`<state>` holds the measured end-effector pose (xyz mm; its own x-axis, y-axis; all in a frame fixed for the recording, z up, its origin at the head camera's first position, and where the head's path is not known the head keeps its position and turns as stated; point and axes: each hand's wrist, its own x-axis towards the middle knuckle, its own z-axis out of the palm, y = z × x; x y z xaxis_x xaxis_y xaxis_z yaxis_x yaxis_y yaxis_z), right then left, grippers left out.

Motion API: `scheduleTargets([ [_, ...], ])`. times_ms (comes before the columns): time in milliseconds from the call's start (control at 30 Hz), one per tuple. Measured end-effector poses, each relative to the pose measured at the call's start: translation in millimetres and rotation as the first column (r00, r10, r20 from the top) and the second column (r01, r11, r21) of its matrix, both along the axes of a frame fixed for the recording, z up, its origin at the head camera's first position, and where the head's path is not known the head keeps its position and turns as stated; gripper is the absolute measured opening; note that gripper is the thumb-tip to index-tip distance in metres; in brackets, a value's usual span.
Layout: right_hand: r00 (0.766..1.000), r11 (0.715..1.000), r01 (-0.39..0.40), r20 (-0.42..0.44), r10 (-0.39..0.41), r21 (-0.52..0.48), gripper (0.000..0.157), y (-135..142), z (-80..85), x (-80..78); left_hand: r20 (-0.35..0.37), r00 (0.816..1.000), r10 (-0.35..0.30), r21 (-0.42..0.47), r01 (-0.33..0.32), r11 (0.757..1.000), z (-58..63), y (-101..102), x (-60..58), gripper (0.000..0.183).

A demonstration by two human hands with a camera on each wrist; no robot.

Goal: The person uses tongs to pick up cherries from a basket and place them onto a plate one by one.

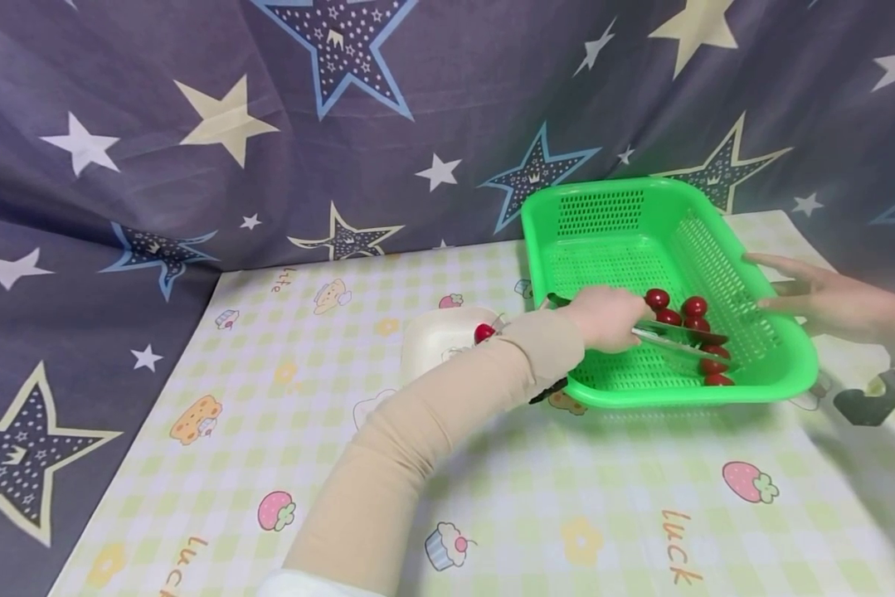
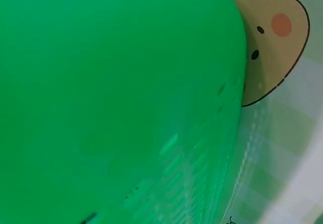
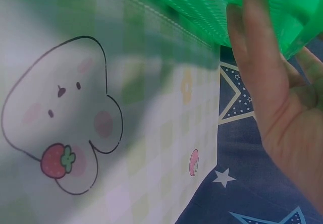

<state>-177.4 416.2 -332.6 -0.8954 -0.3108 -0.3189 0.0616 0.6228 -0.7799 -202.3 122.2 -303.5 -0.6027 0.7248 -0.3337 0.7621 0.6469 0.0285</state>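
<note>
So the left hand (image 1: 610,318) has its fingers curled round some tongs (image 1: 678,347), tips by red fruits (image 1: 694,307) in the green basket's (image 1: 663,398) right side. Right hand's (image 1: 839,300) fingers are pretty wide, touching the right rim.

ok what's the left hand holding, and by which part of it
Metal tongs: the left hand grips them partway along their arms, tips reaching into the green basket.

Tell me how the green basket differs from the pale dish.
The basket is bright green; the dish is off-white. The basket is larger than the dish. The basket shows several red fruits; the dish, partly hidden by the sleeve, shows one. Both have rounded corners.
</note>
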Motion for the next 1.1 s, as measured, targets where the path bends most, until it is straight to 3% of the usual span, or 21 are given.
scheduleTargets([
  [367,1.000,0.998,-0.007,-0.016,0.008,0.055,0.077,-3.3,2.5,0.9,-0.029,1.000,0.004,0.010,-0.004,1.000,1.6,1.0,2.5,0.046],
  [867,1.000,1.000,0.000,0.027,0.000,-0.023,0.079,-2.1,0.8,1.6,-0.030,1.000,-0.009,0.032,0.010,0.999,3.6,-4.4,1.2,0.045],
  [1100,1.000,1.000,-0.001,-0.021,0.001,0.019,0.075,-2.2,1.1,1.5,-0.011,1.000,0.018,0.056,-0.017,0.998,8.1,-6.6,-2.7,0.048],
])
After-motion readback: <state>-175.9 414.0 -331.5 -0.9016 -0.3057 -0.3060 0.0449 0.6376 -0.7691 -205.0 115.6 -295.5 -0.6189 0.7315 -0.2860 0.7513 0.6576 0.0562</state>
